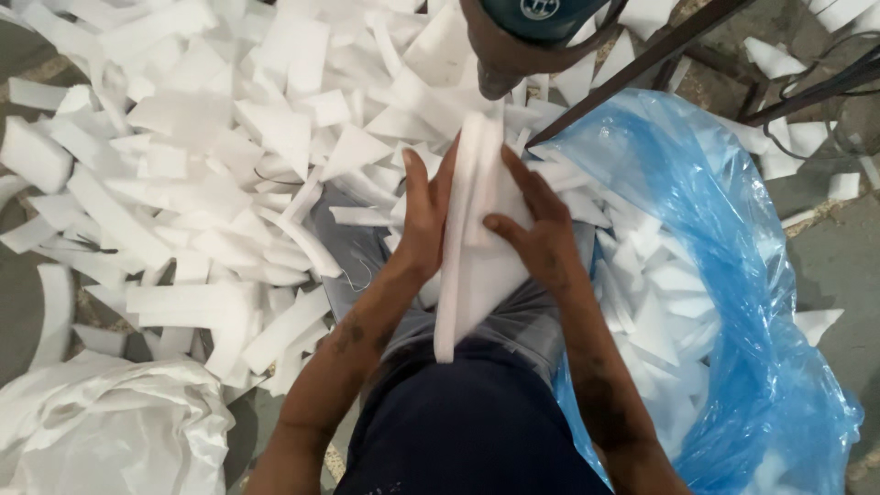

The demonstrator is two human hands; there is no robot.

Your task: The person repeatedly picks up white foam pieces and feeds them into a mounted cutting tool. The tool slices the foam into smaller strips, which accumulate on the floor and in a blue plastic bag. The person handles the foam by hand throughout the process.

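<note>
A stack of flat white foam pieces [477,266] stands on edge over my lap, pressed between both hands. My left hand [423,220] lies flat against the stack's left face, fingers pointing up. On the right face my right hand [541,229] clamps the stack, with the thumb across its front. The stack's lower end rests near my grey-trousered thigh [532,321].
Loose white foam offcuts [202,165] cover the floor ahead and to the left. A blue plastic bag [733,302] holding foam scraps lies open on the right. A white sack [101,431] sits at the lower left. A dark metal bar [642,64] and cables [825,82] run at the upper right.
</note>
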